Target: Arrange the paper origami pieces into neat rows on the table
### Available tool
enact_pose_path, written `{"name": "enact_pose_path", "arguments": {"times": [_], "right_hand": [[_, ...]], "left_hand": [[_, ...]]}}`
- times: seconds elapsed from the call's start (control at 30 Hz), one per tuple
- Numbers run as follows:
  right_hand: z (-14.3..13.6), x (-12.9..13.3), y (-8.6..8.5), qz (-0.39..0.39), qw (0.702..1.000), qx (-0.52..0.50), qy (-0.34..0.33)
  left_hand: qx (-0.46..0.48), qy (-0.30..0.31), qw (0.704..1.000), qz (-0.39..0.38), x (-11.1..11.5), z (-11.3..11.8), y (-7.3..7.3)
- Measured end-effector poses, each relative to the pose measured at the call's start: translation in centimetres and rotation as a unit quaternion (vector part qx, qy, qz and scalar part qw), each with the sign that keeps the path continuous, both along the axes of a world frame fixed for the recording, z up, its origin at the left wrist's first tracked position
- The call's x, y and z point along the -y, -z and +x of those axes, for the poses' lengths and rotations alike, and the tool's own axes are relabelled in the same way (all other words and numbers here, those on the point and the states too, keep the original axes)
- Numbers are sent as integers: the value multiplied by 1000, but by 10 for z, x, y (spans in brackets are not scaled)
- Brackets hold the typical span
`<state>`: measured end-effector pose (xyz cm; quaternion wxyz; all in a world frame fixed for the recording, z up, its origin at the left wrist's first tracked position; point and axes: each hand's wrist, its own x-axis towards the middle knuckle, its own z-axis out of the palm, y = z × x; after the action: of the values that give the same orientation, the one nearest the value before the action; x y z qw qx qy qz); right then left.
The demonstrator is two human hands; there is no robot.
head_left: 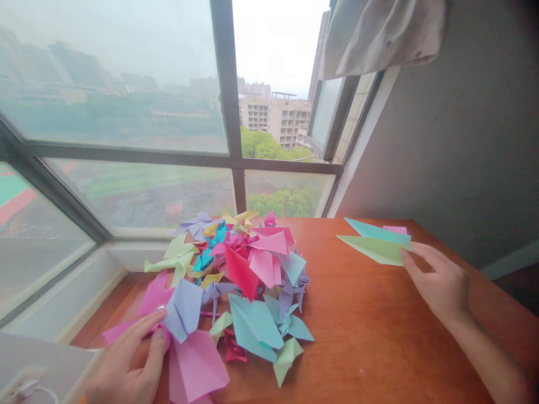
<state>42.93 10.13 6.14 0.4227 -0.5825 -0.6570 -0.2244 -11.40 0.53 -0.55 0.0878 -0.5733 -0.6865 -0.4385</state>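
Observation:
At the lower left, my left hand [135, 350] pinches a pink paper pinwheel [197, 359] near its middle, where a small white pin head shows. A lilac folded paper [184, 308] lies against its upper side. Over the right part of the table, my right hand [440, 275] has thumb and fingers closed on the tail of a light green paper airplane [381, 249], its nose pointing left. Just behind it is a light blue paper airplane [377, 229]; whether the fingers also hold that one I cannot tell. A bit of pink paper [396, 230] shows behind them.
A heap of folded paper covers the table's left half, with a red paper airplane [242, 272], a turquoise paper airplane [256, 327] and a pale green pinwheel [177, 255]. The brown table [337, 348] meets a window frame [238, 163]. A curtain [383, 39] hangs upper right.

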Motion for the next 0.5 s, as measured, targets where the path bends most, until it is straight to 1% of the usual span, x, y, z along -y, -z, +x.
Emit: {"name": "enact_pose_path", "arguments": {"times": [0.07, 0.1, 0.17, 0.23, 0.3, 0.37, 0.43, 0.5], "right_hand": [[-30, 8, -25, 31, 999, 25, -36], [-45, 10, -37, 49, 996, 41, -64], [-79, 14, -57, 74, 986, 63, -136], [-114, 14, -71, 94, 968, 72, -222], [-152, 11, -78, 93, 945, 77, -305], [-192, 6, -77, 73, 923, 104, -364], [-228, 2, -72, 29, 903, 163, -397], [-257, 0, -66, -16, 883, 211, -419]], "left_hand": [[-20, 1, 1000, -25, 3, 1, -1], [-26, 2, 999, -33, 4, 1, -2], [-23, -1, 999, -32, 5, 3, -3], [-15, 2, 1000, -25, 5, 4, -4], [-4, 7, 1000, -16, 5, 5, -5], [4, 12, 1000, -11, 6, 6, -6], [9, 15, 1000, -11, 6, 5, -7], [9, 19, 1000, -13, 7, 5, -7]]}}
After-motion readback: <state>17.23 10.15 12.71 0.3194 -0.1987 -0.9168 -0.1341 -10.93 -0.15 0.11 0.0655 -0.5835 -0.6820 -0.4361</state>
